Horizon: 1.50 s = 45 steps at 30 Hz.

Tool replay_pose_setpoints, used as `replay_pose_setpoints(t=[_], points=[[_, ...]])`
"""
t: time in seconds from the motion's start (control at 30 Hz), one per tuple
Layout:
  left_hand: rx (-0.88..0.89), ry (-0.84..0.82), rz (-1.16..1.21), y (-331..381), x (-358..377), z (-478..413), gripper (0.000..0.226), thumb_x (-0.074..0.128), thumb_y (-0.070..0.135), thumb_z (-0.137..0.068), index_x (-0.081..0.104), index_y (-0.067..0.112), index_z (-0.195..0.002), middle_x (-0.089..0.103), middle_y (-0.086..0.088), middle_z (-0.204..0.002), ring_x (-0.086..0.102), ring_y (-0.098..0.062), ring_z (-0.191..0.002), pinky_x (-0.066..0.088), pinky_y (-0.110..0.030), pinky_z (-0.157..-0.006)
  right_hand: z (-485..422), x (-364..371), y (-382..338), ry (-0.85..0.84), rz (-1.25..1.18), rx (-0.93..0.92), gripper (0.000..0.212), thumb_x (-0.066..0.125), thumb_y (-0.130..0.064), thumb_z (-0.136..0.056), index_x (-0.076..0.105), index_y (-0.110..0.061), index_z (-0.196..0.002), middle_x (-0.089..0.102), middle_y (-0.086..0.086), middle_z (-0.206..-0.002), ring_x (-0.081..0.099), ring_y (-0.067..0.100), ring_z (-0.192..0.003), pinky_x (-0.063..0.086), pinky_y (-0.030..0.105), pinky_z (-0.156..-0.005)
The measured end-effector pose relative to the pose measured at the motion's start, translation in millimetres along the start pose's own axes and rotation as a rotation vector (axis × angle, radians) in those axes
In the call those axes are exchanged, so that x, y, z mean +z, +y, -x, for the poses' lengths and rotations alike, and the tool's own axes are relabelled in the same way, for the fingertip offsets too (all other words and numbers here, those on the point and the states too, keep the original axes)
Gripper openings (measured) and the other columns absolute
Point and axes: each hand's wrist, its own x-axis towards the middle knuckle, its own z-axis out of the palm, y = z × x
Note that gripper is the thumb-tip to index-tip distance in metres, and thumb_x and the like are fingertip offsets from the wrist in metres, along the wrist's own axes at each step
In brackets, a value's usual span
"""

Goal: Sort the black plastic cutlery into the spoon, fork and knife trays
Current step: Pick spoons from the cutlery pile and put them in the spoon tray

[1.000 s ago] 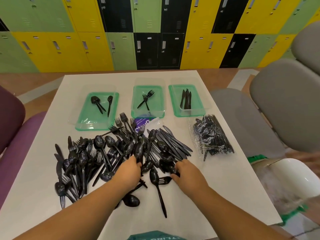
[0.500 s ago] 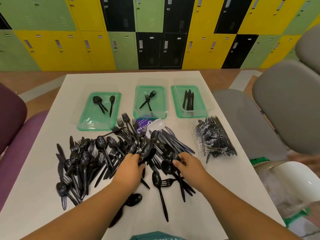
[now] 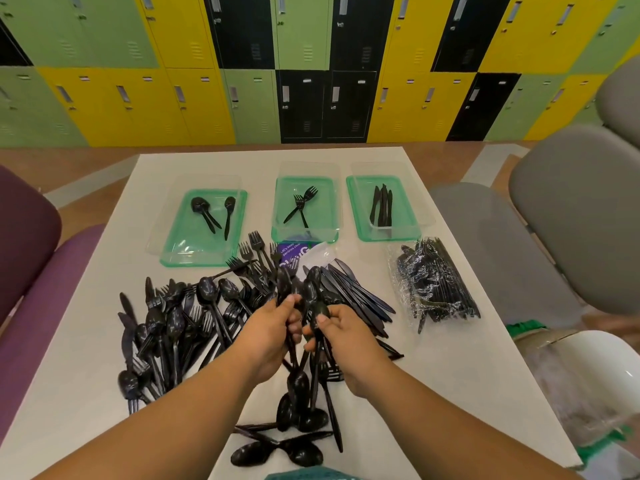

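Above the pile, both hands: you are holding them close together, just over the middle of the heap.
Left hand (image 3: 273, 332): you are curling its fingers round a small bunch of black pieces, spoon bowls sticking up past the thumb.
Right hand (image 3: 341, 336): you are pinching a spoon (image 3: 313, 299) by its neck, thumb on top; other handles are hanging below the palm, so how many pieces it is gripping cannot be told.
Loose pile (image 3: 194, 323): spoons, forks and knives are lying mixed on the white table (image 3: 450, 375), spreading from the left edge to a fan of knives just right of your hands; a few spoons (image 3: 301, 410) are lying nearest you.
Wrapped bundle (image 3: 434, 282): more cutlery is sitting sealed in clear film to the right, apart from the pile.
Spoon tray (image 3: 204, 230): it is holding only a few spoons.
Fork tray (image 3: 306, 211): it is holding only a couple of forks.
Knife tray (image 3: 382, 207): it is holding a small stack of knives.
Purple card (image 3: 294, 252): it is lying between the fork tray and the pile.
Progress: you are, by the look of it, barely started; nearly all the pile and the whole bundle are waiting to be sorted.
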Motion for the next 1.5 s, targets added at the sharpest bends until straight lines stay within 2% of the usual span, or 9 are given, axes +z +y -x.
replay_pose_setpoints(t=[0.3, 0.57, 0.7, 0.83, 0.93, 1.13, 1.27, 1.4, 1.5], points=[[-0.108, -0.160, -0.005, 13, -2, 5, 0.016, 0.056, 0.019, -0.093, 0.056, 0.007, -0.083, 0.042, -0.002, -0.053, 0.042, -0.012, -0.045, 0.042, -0.023, -0.043, -1, -1, -13, -0.091, 0.088, -0.064, 0.010, 0.047, -0.021, -0.099, 0.053, -0.014, -0.102, 0.073, 0.004, -0.084, 0.067, 0.015, -0.074, 0.055, 0.039, -0.074], [-0.030, 0.107, 0.090, 42, 7, 0, 0.021, 0.046, 0.025, -0.099, 0.055, 0.011, -0.087, 0.054, 0.001, -0.052, 0.043, -0.009, -0.049, 0.039, -0.019, -0.042, -7, -5, -25, 0.047, -0.195, -0.053, 0.015, 0.040, -0.021, -0.102, 0.054, -0.016, -0.097, 0.072, 0.006, -0.097, 0.070, 0.021, -0.093, 0.056, 0.046, -0.087], [0.036, 0.179, 0.254, 60, 8, 1, 0.020, 0.043, 0.028, -0.100, 0.056, 0.013, -0.098, 0.059, -0.001, -0.072, 0.057, -0.011, -0.061, 0.049, -0.027, -0.052, -6, -17, -29, 0.059, -0.241, 0.083, 0.015, 0.050, -0.031, -0.098, 0.052, -0.016, -0.098, 0.051, 0.003, -0.070, 0.045, 0.010, -0.050, 0.045, 0.027, -0.052], [0.097, 0.163, 0.401, 62, 16, 2, 0.018, 0.039, 0.030, -0.101, 0.050, 0.016, -0.098, 0.056, -0.003, -0.070, 0.057, -0.016, -0.065, 0.052, -0.032, -0.060, 4, -12, -28, -0.113, -0.040, 0.260, 0.036, 0.072, -0.042, -0.081, 0.064, -0.009, -0.095, 0.053, -0.003, -0.066, 0.027, 0.006, -0.042, 0.024, 0.019, -0.037], [0.132, 0.128, 0.435, 60, 17, 3, 0.016, 0.037, 0.029, -0.102, 0.046, 0.019, -0.093, 0.050, -0.002, -0.063, 0.053, -0.016, -0.060, 0.050, -0.034, -0.067, 7, -8, -29, -0.151, -0.084, 0.287, 0.014, 0.072, -0.026, -0.083, 0.066, -0.013, -0.084, 0.060, 0.002, -0.075, 0.028, 0.005, -0.041, 0.024, 0.017, -0.034], [0.114, 0.113, 0.600, 63, 11, -1, 0.020, 0.037, 0.032, -0.102, 0.045, 0.018, -0.091, 0.044, 0.000, -0.059, 0.046, -0.014, -0.052, 0.046, -0.030, -0.061, -2, -8, -27, 0.024, 0.023, 0.207, 0.019, 0.074, -0.030, -0.081, 0.060, -0.025, -0.094, 0.058, 0.003, -0.087, 0.035, 0.010, -0.053, 0.030, 0.021, -0.040], [0.075, 0.096, 0.658, 63, 9, -1, 0.017, 0.038, 0.033, -0.101, 0.043, 0.016, -0.103, 0.045, 0.001, -0.058, 0.047, -0.012, -0.046, 0.047, -0.029, -0.060, 2, -6, -27, -0.014, 0.149, 0.143, 0.013, 0.067, -0.020, -0.088, 0.061, -0.023, -0.077, 0.056, -0.001, -0.077, 0.043, 0.011, -0.062, 0.033, 0.025, -0.050], [0.174, 0.215, 0.440, 70, 5, 6, 0.024, 0.035, 0.029, -0.102, 0.049, 0.011, -0.093, 0.060, -0.004, -0.073, 0.063, -0.017, -0.069, 0.053, -0.035, -0.079, 4, -14, -36, 0.009, 0.471, 0.023, 0.013, 0.063, -0.021, -0.089, 0.060, -0.027, -0.078, 0.063, 0.000, -0.083, 0.055, 0.019, -0.075, 0.046, 0.030, -0.064], [0.270, 0.268, -0.030, 77, -10, 10, 0.025, 0.033, 0.028, -0.103, 0.052, 0.013, -0.108, 0.072, -0.007, -0.086, 0.070, -0.020, -0.088, 0.052, -0.036, -0.088, 2, -28, -50, 0.058, 0.834, -0.124, 0.009, 0.061, -0.022, -0.091, 0.066, -0.029, -0.092, 0.069, -0.001, -0.095, 0.064, 0.018, -0.088, 0.053, 0.034, -0.084]])
